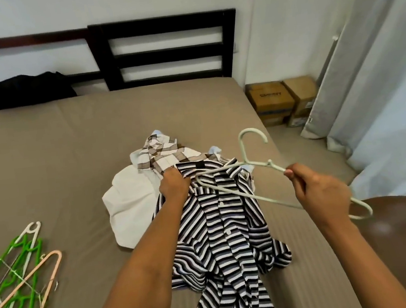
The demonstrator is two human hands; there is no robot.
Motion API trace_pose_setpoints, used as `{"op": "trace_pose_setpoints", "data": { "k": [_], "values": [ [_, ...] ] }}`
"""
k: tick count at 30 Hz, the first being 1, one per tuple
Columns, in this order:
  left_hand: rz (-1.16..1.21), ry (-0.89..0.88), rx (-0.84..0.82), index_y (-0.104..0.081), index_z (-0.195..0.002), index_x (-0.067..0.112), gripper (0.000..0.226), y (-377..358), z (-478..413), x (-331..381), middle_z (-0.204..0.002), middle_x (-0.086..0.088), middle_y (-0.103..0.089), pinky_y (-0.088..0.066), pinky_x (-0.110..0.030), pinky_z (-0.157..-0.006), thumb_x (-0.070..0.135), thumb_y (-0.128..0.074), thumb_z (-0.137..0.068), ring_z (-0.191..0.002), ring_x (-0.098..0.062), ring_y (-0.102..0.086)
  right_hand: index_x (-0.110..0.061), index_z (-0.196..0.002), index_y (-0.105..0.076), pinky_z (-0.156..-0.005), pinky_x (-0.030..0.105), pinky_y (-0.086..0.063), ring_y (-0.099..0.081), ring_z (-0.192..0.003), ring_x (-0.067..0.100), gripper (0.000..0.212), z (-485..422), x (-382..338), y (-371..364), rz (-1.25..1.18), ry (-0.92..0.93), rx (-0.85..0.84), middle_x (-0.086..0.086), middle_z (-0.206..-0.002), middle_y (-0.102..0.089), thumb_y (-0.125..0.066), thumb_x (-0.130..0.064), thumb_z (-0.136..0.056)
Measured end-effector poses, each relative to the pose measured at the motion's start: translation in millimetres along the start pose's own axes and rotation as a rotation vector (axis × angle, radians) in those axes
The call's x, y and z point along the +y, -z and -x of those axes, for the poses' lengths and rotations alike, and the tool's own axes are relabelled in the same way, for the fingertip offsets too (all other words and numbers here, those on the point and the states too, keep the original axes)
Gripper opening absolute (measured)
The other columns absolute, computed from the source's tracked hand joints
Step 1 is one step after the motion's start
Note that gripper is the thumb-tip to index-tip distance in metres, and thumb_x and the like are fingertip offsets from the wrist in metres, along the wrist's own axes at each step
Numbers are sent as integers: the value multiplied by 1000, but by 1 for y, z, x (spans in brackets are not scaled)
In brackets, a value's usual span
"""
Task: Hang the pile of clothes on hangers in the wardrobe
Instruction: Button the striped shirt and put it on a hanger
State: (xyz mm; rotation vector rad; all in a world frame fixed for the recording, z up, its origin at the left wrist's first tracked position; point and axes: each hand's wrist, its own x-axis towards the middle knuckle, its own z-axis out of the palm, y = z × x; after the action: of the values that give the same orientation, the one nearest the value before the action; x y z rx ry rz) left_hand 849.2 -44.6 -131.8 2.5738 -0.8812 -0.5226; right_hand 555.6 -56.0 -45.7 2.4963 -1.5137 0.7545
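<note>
Hanger pile (18, 307) — cut off, left edge.

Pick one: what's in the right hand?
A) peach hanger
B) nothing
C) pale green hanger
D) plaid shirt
C: the right hand grips one arm of the pale green hanger, held over the striped shirt that the left hand holds at the collar.

Bed (68, 158), taupe-sheeted. On it:
- striped shirt (223, 241), spread lengthwise at centre
- white garment (131, 204), crumpled, touching the striped shirt's left side
- plaid shirt (160, 154), beyond both
- loose hangers (20, 281), green, pink and white, at the near left
- black bundle (28, 90), by the headboard (165, 55)
</note>
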Motion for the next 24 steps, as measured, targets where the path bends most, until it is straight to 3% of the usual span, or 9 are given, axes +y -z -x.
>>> {"op": "trace_pose_setpoints", "data": {
  "k": [3,7,11,13,16,18,21,24],
  "values": [
    [104,-26,6,-55,-118,5,37,3,-3,-4,-118,-17,-59,-48,-41,-86,17,-62,-84,-108,-36,-58,-16,-75,-65,-48,9,-7,-47,-32,28,36,-3,0,-3,-12,-6,11,6,-43,-51,-41,-39,-89],
    [317,-308,59,-62,-103,9,21,14,11,-12,-84,-9,-63,-43,-30,-69,12,-57,-83,-81,-28,-60,-19,-76,-65,-44,10,-9,-50,-35,27,37,-6,-4,-6,-79,54,-69,4,-44,-53,-42,-45,-89],
    [466,-498,41,-63,-87,14,8,30,37,-19,-74,-2,-61,-38,-21,-58,8,-60,-84,-60,-15,-51,-26,-83,-66,-41,17,-18,-57,-47,28,31,-9,-16,-11,-150,91,-138,2,-53,-60,-47,-49,-91],
    [485,-488,-30,-60,-84,18,8,38,48,-20,-69,1,-58,-35,-16,-53,9,-60,-85,-53,-11,-46,-27,-83,-67,-40,15,-16,-58,-49,26,24,-11,-26,-12,-152,128,-175,0,-56,-62,-52,-43,-90],
    [417,-464,26,-62,-87,9,5,45,52,-34,-78,-5,-63,-41,-23,-62,12,-58,-85,-64,-17,-53,-25,-84,-69,-40,14,-15,-51,-45,18,21,-16,-35,0,-138,177,-216,-2,-54,-60,-55,-39,-91],
    [360,-401,74,-63,-92,5,11,54,50,-44,-83,-8,-64,-39,-26,-65,11,-56,-85,-73,-21,-56,-28,-86,-69,-42,18,-24,-47,-49,14,21,-19,-31,15,-191,157,-282,-4,-55,-56,-52,-39,-93],
    [332,-296,9,-65,-91,5,15,67,51,-54,-82,-6,-62,-31,-20,-61,7,-51,-86,-76,-20,-55,-29,-90,-68,-52,29,-40,-53,-58,18,24,-21,-29,30,-251,121,-361,-5,-58,-55,-48,-42,-93],
    [389,-289,-101,-70,-103,7,27,75,63,-53,-86,-8,-69,-36,-25,-61,8,-48,-88,-66,-14,-54,-28,-95,-67,-52,27,-37,-57,-66,19,27,-21,-44,22,-224,183,-402,-3,-67,-62,-45,-43,-95]
  ]
}}
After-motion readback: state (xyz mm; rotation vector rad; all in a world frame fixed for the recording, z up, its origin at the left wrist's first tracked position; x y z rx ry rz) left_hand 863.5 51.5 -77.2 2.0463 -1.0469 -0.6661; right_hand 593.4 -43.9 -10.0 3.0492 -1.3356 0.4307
